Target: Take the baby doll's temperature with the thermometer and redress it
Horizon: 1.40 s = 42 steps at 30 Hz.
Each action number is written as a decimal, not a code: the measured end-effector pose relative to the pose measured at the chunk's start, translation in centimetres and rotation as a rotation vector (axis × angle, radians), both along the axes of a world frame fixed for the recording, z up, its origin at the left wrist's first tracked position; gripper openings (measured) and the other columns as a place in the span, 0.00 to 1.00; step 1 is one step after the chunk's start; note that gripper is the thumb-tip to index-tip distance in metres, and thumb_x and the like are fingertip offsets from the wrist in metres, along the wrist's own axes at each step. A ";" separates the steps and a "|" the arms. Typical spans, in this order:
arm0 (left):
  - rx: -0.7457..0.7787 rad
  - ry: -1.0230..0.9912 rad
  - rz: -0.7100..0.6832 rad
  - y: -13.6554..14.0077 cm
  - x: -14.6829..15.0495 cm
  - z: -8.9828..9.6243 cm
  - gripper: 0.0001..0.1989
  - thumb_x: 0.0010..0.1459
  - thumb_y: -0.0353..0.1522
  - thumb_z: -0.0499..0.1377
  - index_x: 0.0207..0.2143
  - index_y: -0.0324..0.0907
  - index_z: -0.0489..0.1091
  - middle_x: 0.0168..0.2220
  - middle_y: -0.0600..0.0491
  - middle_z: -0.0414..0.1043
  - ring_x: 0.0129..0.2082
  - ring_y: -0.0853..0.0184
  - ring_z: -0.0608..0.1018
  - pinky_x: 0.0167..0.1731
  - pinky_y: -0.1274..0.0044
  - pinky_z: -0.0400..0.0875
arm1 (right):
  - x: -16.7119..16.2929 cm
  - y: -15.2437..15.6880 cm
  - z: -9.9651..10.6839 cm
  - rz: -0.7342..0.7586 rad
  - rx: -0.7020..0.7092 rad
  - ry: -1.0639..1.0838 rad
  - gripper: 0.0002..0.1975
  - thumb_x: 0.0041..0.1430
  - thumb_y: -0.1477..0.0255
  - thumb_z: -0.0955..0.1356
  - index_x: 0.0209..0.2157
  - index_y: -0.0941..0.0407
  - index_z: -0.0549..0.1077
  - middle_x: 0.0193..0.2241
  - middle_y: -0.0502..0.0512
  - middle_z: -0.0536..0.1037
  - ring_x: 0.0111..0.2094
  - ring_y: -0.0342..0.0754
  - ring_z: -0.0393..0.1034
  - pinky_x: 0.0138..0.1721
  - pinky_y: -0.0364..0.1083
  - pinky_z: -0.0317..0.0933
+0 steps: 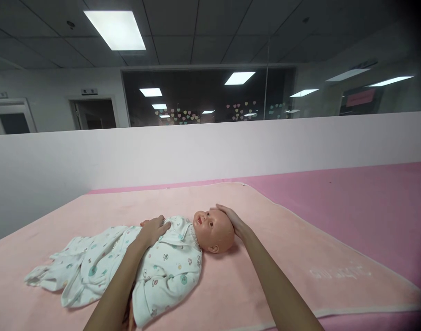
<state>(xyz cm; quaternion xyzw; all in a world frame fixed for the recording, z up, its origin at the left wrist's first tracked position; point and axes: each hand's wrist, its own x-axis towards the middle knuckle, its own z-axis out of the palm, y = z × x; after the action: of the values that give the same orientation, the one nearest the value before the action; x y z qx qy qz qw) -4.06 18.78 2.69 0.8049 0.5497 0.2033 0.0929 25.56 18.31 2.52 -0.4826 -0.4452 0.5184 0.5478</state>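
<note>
A baby doll lies on its back, its bald head toward the right and its face turned up. It wears white baby clothes with a small coloured print, spreading loosely to the left. My left hand rests on the doll's chest, its thumb apart from the fingers, which lie over the cloth. Against the top of the doll's head is my right hand, with its fingers stretched along the scalp. One small doll hand shows beyond my left hand; my left forearm hides part of the clothes.
Beneath the doll is a peach blanket with pale lettering near its right edge. It lies on a pink mat. A low white wall borders the far side, with windows and doorways beyond.
</note>
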 end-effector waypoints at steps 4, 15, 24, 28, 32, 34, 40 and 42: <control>0.021 0.001 -0.003 0.2 -0.1 -0.3 0.18 0.55 0.47 0.40 0.26 0.43 0.56 0.29 0.50 0.71 0.33 0.59 0.72 0.36 0.71 0.58 | -0.3 -1.6 0.5 0.339 -0.140 0.030 0.24 0.48 0.54 0.63 0.36 0.61 0.71 0.33 0.58 0.76 0.38 0.51 0.70 0.43 0.49 0.62; 0.019 -0.001 -0.003 -0.1 0.0 0.0 0.17 0.54 0.46 0.41 0.26 0.43 0.56 0.27 0.50 0.69 0.32 0.60 0.71 0.34 0.72 0.58 | 1.1 1.6 -0.1 -0.054 0.050 0.184 0.21 0.52 0.60 0.62 0.44 0.58 0.66 0.51 0.60 0.65 0.51 0.48 0.60 0.52 0.47 0.55; 0.024 0.003 0.024 0.5 -0.1 -0.5 0.19 0.54 0.48 0.41 0.26 0.43 0.57 0.27 0.50 0.69 0.31 0.59 0.71 0.34 0.70 0.60 | -0.4 -1.3 1.5 0.294 0.116 -0.103 0.19 0.49 0.59 0.66 0.34 0.61 0.74 0.34 0.58 0.76 0.37 0.51 0.69 0.40 0.47 0.61; 0.036 0.002 0.017 0.5 -0.1 -0.5 0.18 0.54 0.47 0.41 0.25 0.43 0.55 0.27 0.50 0.69 0.31 0.60 0.71 0.33 0.71 0.59 | -0.3 -1.4 1.4 0.313 0.155 -0.161 0.21 0.50 0.58 0.65 0.36 0.61 0.74 0.33 0.58 0.76 0.36 0.50 0.69 0.40 0.47 0.61; 0.044 0.017 0.014 0.5 -0.1 -0.5 0.18 0.54 0.47 0.41 0.26 0.43 0.56 0.28 0.50 0.69 0.32 0.60 0.71 0.34 0.70 0.59 | -0.1 -0.3 0.7 0.231 0.170 -0.122 0.21 0.49 0.59 0.65 0.41 0.59 0.72 0.44 0.57 0.72 0.45 0.50 0.65 0.49 0.47 0.57; 0.041 0.012 0.013 0.4 0.0 -0.4 0.18 0.54 0.46 0.41 0.26 0.43 0.56 0.28 0.50 0.69 0.32 0.60 0.71 0.34 0.70 0.59 | 0.0 0.3 0.2 0.106 0.188 -0.079 0.26 0.48 0.60 0.66 0.49 0.53 0.65 0.53 0.55 0.63 0.51 0.49 0.61 0.52 0.47 0.54; 0.030 -0.005 0.012 0.3 -0.1 -0.4 0.18 0.54 0.47 0.40 0.25 0.43 0.55 0.27 0.51 0.68 0.32 0.60 0.71 0.33 0.71 0.59 | 0.3 1.6 -0.6 -0.047 0.158 -0.008 0.39 0.46 0.55 0.66 0.58 0.47 0.46 0.59 0.56 0.47 0.55 0.51 0.55 0.54 0.50 0.53; 0.029 -0.004 0.009 0.3 -0.1 -0.4 0.18 0.54 0.47 0.40 0.26 0.43 0.56 0.28 0.51 0.68 0.32 0.59 0.71 0.34 0.71 0.59 | 0.2 1.4 -0.4 -0.071 0.162 0.006 0.38 0.46 0.56 0.66 0.57 0.47 0.48 0.59 0.56 0.49 0.56 0.50 0.53 0.54 0.49 0.53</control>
<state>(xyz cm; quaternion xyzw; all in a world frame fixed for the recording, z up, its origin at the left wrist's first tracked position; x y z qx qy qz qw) -4.18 19.11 2.26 0.8031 0.5503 0.2134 0.0813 25.78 19.66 2.15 -0.4506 -0.4666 0.4627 0.6042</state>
